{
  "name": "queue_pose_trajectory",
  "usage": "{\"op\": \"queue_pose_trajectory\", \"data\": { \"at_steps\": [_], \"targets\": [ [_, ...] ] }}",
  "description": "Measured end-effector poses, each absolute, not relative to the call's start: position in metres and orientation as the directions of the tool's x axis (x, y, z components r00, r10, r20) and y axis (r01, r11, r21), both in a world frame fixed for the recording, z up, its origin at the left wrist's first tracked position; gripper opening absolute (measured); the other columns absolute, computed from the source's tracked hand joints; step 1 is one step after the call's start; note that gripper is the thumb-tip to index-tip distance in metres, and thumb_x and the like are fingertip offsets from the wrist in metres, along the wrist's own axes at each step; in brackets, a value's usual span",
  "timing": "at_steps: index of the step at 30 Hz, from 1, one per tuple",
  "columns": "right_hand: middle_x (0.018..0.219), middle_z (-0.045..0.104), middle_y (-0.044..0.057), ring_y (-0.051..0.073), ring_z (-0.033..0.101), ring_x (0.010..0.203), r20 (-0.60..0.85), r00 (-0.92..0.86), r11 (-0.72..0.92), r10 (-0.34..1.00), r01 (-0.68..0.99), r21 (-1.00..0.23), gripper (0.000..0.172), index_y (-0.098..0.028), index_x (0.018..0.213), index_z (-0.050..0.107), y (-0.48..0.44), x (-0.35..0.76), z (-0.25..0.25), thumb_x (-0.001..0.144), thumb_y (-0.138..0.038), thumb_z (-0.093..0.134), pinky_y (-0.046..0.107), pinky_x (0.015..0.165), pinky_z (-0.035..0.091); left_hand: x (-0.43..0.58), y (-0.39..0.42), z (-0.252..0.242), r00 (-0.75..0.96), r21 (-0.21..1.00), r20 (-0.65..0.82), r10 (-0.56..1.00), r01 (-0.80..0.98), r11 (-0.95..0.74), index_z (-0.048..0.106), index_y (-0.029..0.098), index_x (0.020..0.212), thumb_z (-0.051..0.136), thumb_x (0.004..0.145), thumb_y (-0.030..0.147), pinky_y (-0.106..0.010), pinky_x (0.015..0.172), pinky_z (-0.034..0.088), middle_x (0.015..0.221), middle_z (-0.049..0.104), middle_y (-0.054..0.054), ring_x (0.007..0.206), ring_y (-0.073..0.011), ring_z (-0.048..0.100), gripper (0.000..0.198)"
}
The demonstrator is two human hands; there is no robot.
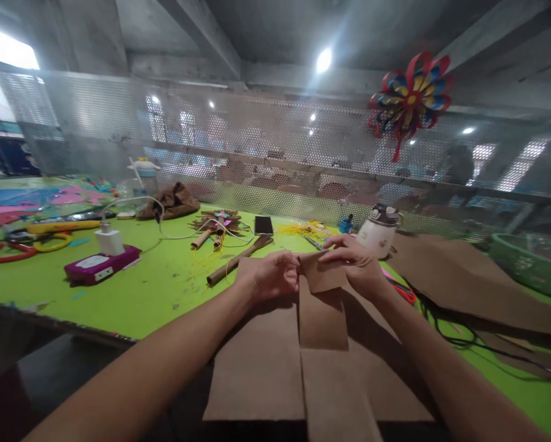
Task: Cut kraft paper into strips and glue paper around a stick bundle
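Note:
Near the middle of the view, both hands work at the top of a brown paper strip (324, 322). My left hand (279, 275) is closed, its curled fingers pinching the strip's left edge. On the other side, my right hand (355, 264) grips the folded-over top end, fingers lying across the front; its thumb is mostly hidden. The strip hangs down over a larger brown paper sheet (257, 362), which reaches past the table's front edge toward me. A rolled brown paper stick (233, 265) lies just beyond my left hand.
On the green table (160, 301) stand a purple power strip (102, 264) with a white charger, and a white jug (377, 232). Red-handled scissors (8, 252) lie at left, a phone (263, 225) behind. Brown paper (478, 282) and a green basket (533, 264) occupy the right.

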State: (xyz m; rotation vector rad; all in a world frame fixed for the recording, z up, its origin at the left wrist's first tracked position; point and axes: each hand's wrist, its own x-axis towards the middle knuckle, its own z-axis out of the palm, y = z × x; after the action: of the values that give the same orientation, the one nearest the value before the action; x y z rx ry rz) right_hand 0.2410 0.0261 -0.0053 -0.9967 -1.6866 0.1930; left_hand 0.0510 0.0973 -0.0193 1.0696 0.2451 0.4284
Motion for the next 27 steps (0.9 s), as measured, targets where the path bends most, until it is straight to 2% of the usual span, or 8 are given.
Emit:
{"op": "queue_pose_trajectory", "data": {
  "at_steps": [4, 7, 10, 15, 18, 21, 24, 27],
  "targets": [
    [0.110, 0.059, 0.005, 0.022, 0.054, 0.105, 0.780, -0.129, 0.666, 0.613, 0.616, -0.421, 0.031, -0.033, 0.086, 0.077, 0.029, 0.241, -0.012, 0.078, -0.010, 0.057, 0.041, 0.091, 0.043, 0.061, 0.093, -0.021, 0.867, 0.881, 0.029, 0.497, -0.257, 0.397, 0.063, 0.015, 0.111, 0.068, 0.078, 0.039, -0.031, 0.077, 0.046, 0.099, 0.067, -0.010, 0.084, -0.0177, 0.061, 0.041],
    [0.119, 0.058, 0.003, 0.021, 0.052, 0.113, 0.746, -0.210, 0.673, 0.631, 0.627, -0.392, 0.035, -0.035, 0.090, 0.076, 0.029, 0.239, -0.017, 0.080, -0.009, 0.055, 0.042, 0.096, 0.041, 0.067, 0.093, -0.024, 0.813, 0.878, 0.079, 0.577, -0.331, 0.345, 0.067, 0.013, 0.101, 0.076, 0.072, 0.033, -0.031, 0.081, 0.045, 0.096, 0.069, -0.011, 0.085, -0.0187, 0.062, 0.036],
    [0.118, 0.059, 0.002, 0.021, 0.054, 0.112, 0.715, -0.176, 0.656, 0.677, 0.584, -0.477, 0.030, -0.035, 0.085, 0.076, 0.029, 0.237, -0.017, 0.079, -0.012, 0.058, 0.042, 0.097, 0.041, 0.067, 0.096, -0.025, 0.780, 0.875, 0.108, 0.617, -0.369, 0.312, 0.068, 0.011, 0.094, 0.079, 0.068, 0.026, -0.032, 0.080, 0.046, 0.093, 0.070, -0.011, 0.081, -0.0186, 0.064, 0.032],
    [0.110, 0.065, 0.002, 0.021, 0.058, 0.106, 0.634, -0.010, 0.584, 0.774, 0.400, -0.706, 0.025, -0.030, 0.072, 0.077, 0.028, 0.234, -0.012, 0.071, -0.012, 0.060, 0.038, 0.091, 0.046, 0.065, 0.097, -0.023, 0.727, 0.888, 0.168, 0.666, -0.405, 0.218, 0.068, 0.012, 0.094, 0.081, 0.066, 0.025, -0.033, 0.080, 0.047, 0.094, 0.069, -0.011, 0.081, -0.0184, 0.065, 0.033],
    [0.102, 0.070, 0.002, 0.022, 0.060, 0.102, 0.577, 0.093, 0.531, 0.812, 0.294, -0.795, 0.023, -0.028, 0.076, 0.077, 0.027, 0.231, -0.011, 0.066, -0.013, 0.062, 0.036, 0.088, 0.047, 0.065, 0.096, -0.022, 0.704, 0.909, 0.178, 0.688, -0.385, 0.158, 0.068, 0.013, 0.092, 0.081, 0.066, 0.027, -0.032, 0.078, 0.047, 0.093, 0.068, -0.010, 0.081, -0.0176, 0.064, 0.032],
    [0.089, 0.073, 0.002, 0.020, 0.064, 0.085, 0.465, 0.208, 0.445, 0.860, 0.140, -0.885, 0.023, -0.026, 0.083, 0.077, 0.028, 0.229, -0.013, 0.064, -0.017, 0.068, 0.035, 0.079, 0.050, 0.064, 0.095, -0.023, 0.691, 0.925, 0.180, 0.700, -0.361, 0.118, 0.067, 0.013, 0.087, 0.081, 0.067, 0.030, -0.029, 0.071, 0.047, 0.086, 0.067, -0.009, 0.074, -0.0162, 0.063, 0.030],
    [0.083, 0.074, 0.003, 0.018, 0.064, 0.071, 0.336, 0.262, 0.351, 0.904, -0.011, -0.936, 0.023, -0.024, 0.084, 0.076, 0.028, 0.228, -0.015, 0.062, -0.025, 0.076, 0.033, 0.069, 0.051, 0.064, 0.093, -0.023, 0.690, 0.935, 0.188, 0.699, -0.344, 0.088, 0.067, 0.013, 0.084, 0.079, 0.068, 0.034, -0.028, 0.067, 0.045, 0.080, 0.066, -0.008, 0.069, -0.0148, 0.061, 0.030],
    [0.080, 0.074, 0.004, 0.018, 0.064, 0.069, 0.300, 0.277, 0.328, 0.913, -0.063, -0.942, 0.023, -0.022, 0.082, 0.076, 0.027, 0.227, -0.015, 0.060, -0.027, 0.080, 0.033, 0.068, 0.050, 0.064, 0.092, -0.022, 0.680, 0.939, 0.194, 0.707, -0.337, 0.066, 0.065, 0.014, 0.086, 0.079, 0.068, 0.037, -0.028, 0.064, 0.044, 0.077, 0.065, -0.006, 0.066, -0.0142, 0.059, 0.032]
  ]
}}
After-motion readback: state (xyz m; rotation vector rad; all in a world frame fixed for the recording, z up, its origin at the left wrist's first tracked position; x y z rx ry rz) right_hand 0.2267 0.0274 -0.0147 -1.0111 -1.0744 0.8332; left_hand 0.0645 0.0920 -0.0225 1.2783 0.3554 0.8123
